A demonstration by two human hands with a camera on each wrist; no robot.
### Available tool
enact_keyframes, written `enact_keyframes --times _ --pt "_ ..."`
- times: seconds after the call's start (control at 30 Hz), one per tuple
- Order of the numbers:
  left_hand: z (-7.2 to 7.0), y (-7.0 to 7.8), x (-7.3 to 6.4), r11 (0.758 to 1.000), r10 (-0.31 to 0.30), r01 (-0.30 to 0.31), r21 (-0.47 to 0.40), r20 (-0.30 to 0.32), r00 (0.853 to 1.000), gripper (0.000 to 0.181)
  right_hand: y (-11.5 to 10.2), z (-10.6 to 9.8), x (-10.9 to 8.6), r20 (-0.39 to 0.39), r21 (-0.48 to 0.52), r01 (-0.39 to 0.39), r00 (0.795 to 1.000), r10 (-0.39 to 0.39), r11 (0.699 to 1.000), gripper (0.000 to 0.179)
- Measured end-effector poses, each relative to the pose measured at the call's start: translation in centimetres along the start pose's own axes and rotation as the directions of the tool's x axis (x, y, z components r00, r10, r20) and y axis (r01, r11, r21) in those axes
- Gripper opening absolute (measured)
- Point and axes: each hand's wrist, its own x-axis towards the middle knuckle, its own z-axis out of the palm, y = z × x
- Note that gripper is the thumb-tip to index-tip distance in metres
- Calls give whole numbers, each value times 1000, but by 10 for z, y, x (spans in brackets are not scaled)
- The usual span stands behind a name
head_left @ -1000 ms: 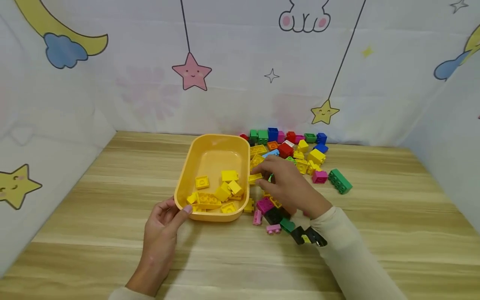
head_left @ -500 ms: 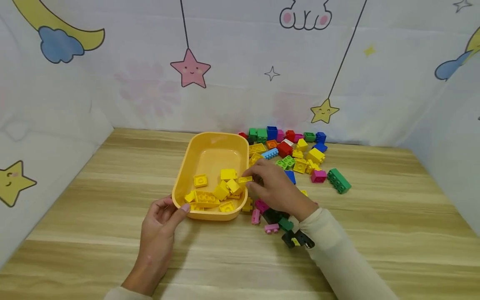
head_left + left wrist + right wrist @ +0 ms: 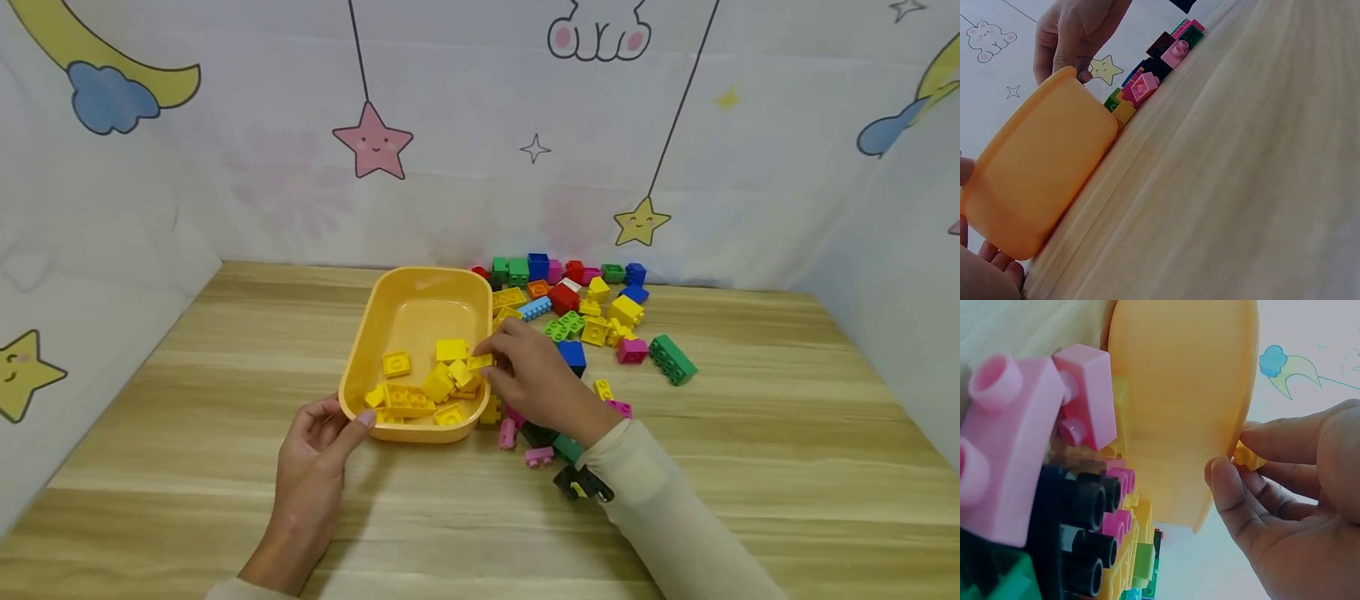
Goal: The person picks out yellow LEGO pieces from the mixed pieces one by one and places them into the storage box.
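Note:
In the head view a yellow-orange plastic tray [image 3: 358, 350] stands on the table, with several yellow building bricks [image 3: 408, 400] gathered in its near half. My left hand [image 3: 309, 475] grips the tray's near left corner, thumb over the rim. At the right rim my right hand [image 3: 538, 379] pinches a small yellow brick [image 3: 480, 362] just inside the edge, above the bricks in the tray. Close up in the right wrist view, the fingers mostly cover that yellow brick [image 3: 1249, 457] beside the rim.
Loose bricks in many colours spread along the tray's right side, including a long green brick [image 3: 672, 360], a blue brick [image 3: 572, 358] and pink bricks [image 3: 538, 456] nearer the front. A patterned cloth wall [image 3: 450, 208] rises behind the wooden table [image 3: 450, 533].
My right hand has carried the small yellow brick leftward, from outside the tray's right rim to just inside it. The left hand keeps its grip on the tray corner.

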Motion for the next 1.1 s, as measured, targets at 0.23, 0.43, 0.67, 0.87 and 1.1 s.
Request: enact_keyframes --times 0.23,0.43,0.67,0.87,1.1 --pt "0 -1 1 1000 9 -9 -15 12 1000 47 0 1 1 -19 1 4 1000 -3 1000 16" --pt "0 -2 1 1000 -11 11 2 -4 1000 46 2 3 -1 -31 18 28 999 -27 999 16" --pt "2 -3 2 1000 -8 8 13 -9 1000 47 4 3 -3 -43 19 23 999 -22 1000 16" --pt "0 -2 0 1000 -14 14 6 -12 1000 46 3 5 -2 -38 22 22 999 -21 1000 17" --pt "-1 -1 0 1000 -7 7 5 -12 1000 47 2 5 0 -37 22 14 999 -13 1000 20"
